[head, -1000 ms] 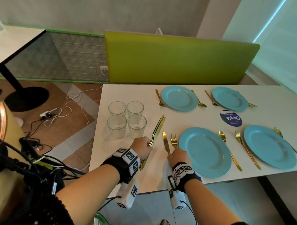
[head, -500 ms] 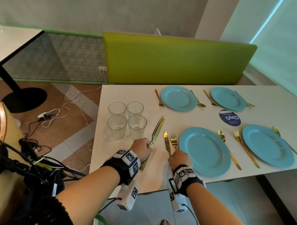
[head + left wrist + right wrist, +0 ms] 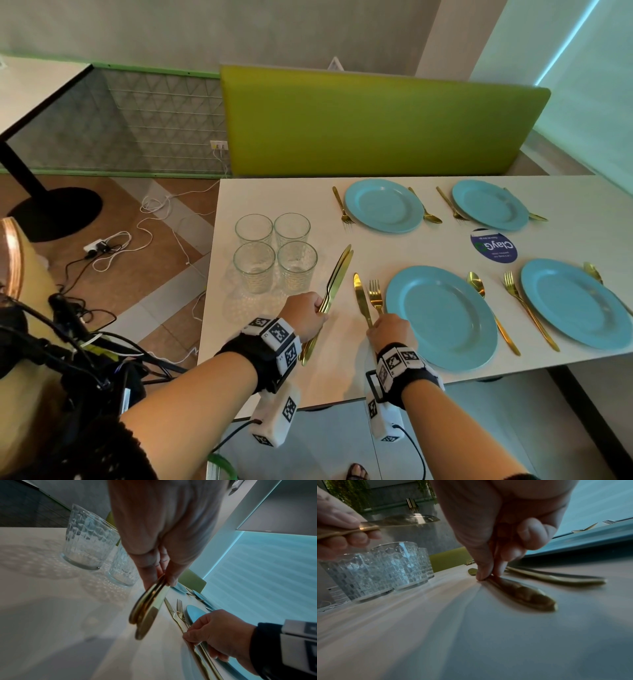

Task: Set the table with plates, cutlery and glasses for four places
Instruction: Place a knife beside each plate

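Observation:
Several blue plates lie on the white table (image 3: 342, 383), each flanked by a gold fork and spoon. My left hand (image 3: 318, 308) grips a bundle of gold knives (image 3: 337, 274) by the handles, just above the table and right of the glasses (image 3: 275, 253). In the left wrist view the left hand (image 3: 163, 577) holds the knives (image 3: 145, 614) with their handle ends pointing down. My right hand (image 3: 373, 327) pinches the handle of a single gold knife (image 3: 359, 298) that lies flat beside the fork (image 3: 375, 296), left of the near-left plate (image 3: 442, 318). The right wrist view shows the right hand (image 3: 486, 576) pinching that knife (image 3: 527, 597) against the table.
A round blue sticker (image 3: 494, 246) lies between the plates. A green padded bench back (image 3: 376, 126) stands behind the table. Cables and a power strip (image 3: 102, 245) lie on the floor to the left. The table's near edge runs just under my wrists.
Hardly anything has moved. Both hands keep their hold and place; only the head view shifts slightly.

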The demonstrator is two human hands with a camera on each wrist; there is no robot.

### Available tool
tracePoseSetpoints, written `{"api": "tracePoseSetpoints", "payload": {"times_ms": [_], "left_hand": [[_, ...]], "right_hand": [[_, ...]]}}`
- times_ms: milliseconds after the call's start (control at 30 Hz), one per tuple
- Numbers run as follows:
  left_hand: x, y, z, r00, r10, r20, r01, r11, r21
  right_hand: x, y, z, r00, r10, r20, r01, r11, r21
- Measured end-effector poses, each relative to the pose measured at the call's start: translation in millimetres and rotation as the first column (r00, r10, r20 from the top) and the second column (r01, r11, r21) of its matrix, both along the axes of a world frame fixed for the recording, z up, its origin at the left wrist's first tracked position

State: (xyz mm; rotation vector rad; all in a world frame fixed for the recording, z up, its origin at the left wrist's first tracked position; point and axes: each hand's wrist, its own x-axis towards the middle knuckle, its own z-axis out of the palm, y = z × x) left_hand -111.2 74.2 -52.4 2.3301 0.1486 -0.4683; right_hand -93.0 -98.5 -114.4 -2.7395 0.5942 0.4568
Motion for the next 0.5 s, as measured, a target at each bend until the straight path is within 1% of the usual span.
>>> {"api": "tracePoseSetpoints", "payload": {"times_ms": [500], "left_hand": [[1.4, 2.3, -0.1, 1.0, -0.004, -0.001, 0.004, 1.0, -0.011]], "right_hand": [[2.8, -3.5, 3.7, 0.999, -0.019, -0.03, 0.019, 1.0, -0.008]]}}
